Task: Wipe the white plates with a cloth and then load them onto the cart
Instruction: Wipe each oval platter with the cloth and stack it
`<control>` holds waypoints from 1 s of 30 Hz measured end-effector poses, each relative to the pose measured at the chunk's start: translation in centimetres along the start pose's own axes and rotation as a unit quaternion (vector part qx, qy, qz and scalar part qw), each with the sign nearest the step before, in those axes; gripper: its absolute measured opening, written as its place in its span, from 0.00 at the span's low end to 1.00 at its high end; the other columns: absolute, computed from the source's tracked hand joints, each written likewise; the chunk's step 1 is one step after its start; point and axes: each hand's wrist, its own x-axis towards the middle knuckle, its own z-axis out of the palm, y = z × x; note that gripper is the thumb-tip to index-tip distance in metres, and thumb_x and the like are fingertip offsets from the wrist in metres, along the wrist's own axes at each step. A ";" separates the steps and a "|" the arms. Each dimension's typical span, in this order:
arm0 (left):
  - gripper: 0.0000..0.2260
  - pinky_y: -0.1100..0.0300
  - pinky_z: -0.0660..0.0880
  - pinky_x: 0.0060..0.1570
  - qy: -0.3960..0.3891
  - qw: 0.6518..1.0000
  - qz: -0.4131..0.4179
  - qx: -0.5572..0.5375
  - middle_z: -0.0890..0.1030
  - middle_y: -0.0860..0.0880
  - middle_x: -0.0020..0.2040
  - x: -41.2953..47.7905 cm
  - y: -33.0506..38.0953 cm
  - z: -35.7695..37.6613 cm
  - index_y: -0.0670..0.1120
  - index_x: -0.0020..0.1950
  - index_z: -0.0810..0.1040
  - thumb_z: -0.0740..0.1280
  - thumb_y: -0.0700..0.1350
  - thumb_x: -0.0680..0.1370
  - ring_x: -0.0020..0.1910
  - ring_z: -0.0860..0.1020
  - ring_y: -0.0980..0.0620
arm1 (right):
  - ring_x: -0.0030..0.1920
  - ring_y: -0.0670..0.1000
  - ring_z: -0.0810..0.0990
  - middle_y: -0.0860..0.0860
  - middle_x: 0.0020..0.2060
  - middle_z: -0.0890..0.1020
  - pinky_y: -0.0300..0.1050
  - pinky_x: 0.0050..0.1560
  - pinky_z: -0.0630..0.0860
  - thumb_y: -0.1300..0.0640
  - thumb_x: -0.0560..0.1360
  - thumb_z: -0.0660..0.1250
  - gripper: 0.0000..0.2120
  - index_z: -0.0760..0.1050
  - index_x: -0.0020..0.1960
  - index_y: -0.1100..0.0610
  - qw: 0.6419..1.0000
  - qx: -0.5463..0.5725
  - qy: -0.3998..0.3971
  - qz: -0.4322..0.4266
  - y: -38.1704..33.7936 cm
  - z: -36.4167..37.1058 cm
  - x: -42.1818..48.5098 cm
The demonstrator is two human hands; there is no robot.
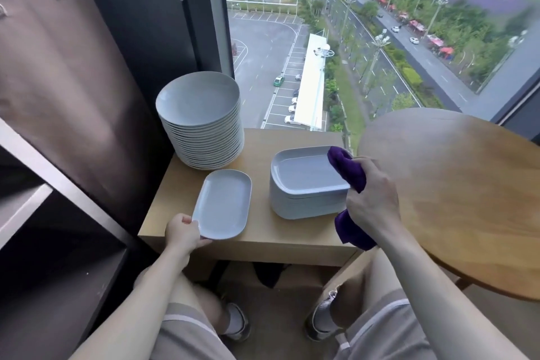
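White plate (223, 203), one, clasped by left grip (184, 232); right grip (371, 199) clasps cloth (347, 169); two stacks (201, 128) (304, 190)

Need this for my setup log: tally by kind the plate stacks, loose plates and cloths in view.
Round-plate stack: 1
Rectangular-plate stack: 1
Loose rectangular plate: 1
Purple cloth: 1
Total: 4
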 end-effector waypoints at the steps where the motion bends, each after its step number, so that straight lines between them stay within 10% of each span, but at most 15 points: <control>1: 0.05 0.56 0.81 0.26 0.004 1.000 -0.003 0.001 0.77 0.41 0.51 0.0 -0.2 0.4 0.39 0.49 0.71 0.60 0.31 0.82 0.44 0.83 0.38 | 0.50 0.51 0.75 0.45 0.58 0.77 0.42 0.49 0.69 0.72 0.69 0.64 0.24 0.76 0.60 0.53 1.000 0.001 -0.002 0.001 0.3 0.0 -0.1; 8: 0.03 0.54 0.84 0.33 0.011 0.998 0.007 0.069 0.80 0.41 0.55 0.1 -0.1 1.9 0.39 0.51 0.74 0.61 0.35 0.82 0.47 0.84 0.40 | 0.54 0.55 0.76 0.49 0.59 0.78 0.44 0.53 0.69 0.70 0.72 0.66 0.19 0.77 0.59 0.55 1.000 -0.009 0.001 0.025 2.8 -0.1 0.4; 13: 0.16 0.50 0.82 0.45 0.008 0.953 0.035 0.299 0.81 0.46 0.38 -0.5 1.5 1.7 0.42 0.42 0.75 0.61 0.53 0.81 0.33 0.81 0.44 | 0.50 0.49 0.73 0.47 0.56 0.77 0.42 0.52 0.68 0.70 0.71 0.65 0.20 0.77 0.59 0.54 0.999 -0.007 0.022 0.046 4.3 -0.5 2.4; 16: 0.12 0.51 0.73 0.47 0.062 0.956 0.095 0.271 0.76 0.47 0.55 -2.2 4.0 3.1 0.47 0.54 0.72 0.64 0.55 0.80 0.47 0.76 0.45 | 0.50 0.49 0.72 0.45 0.52 0.74 0.43 0.51 0.68 0.71 0.70 0.65 0.21 0.77 0.59 0.54 0.997 -0.021 0.023 0.064 5.4 -0.6 4.0; 22: 0.36 0.46 0.83 0.54 -0.278 0.960 0.000 0.028 0.76 0.50 0.67 -6.8 9.7 10.6 0.53 0.75 0.66 0.69 0.70 0.74 0.58 0.82 0.45 | 0.48 0.54 0.76 0.49 0.49 0.77 0.41 0.44 0.68 0.68 0.68 0.64 0.20 0.76 0.55 0.48 0.990 0.046 -0.019 0.132 7.1 0.4 6.1; 30: 0.30 0.51 0.78 0.47 -0.302 0.951 -0.055 0.048 0.86 0.46 0.51 -5.2 8.5 14.2 0.52 0.65 0.80 0.73 0.63 0.66 0.48 0.83 0.43 | 0.46 0.56 0.83 0.52 0.47 0.85 0.48 0.43 0.81 0.62 0.58 0.65 0.34 0.77 0.63 0.47 0.891 0.348 -0.136 0.260 9.3 2.5 5.9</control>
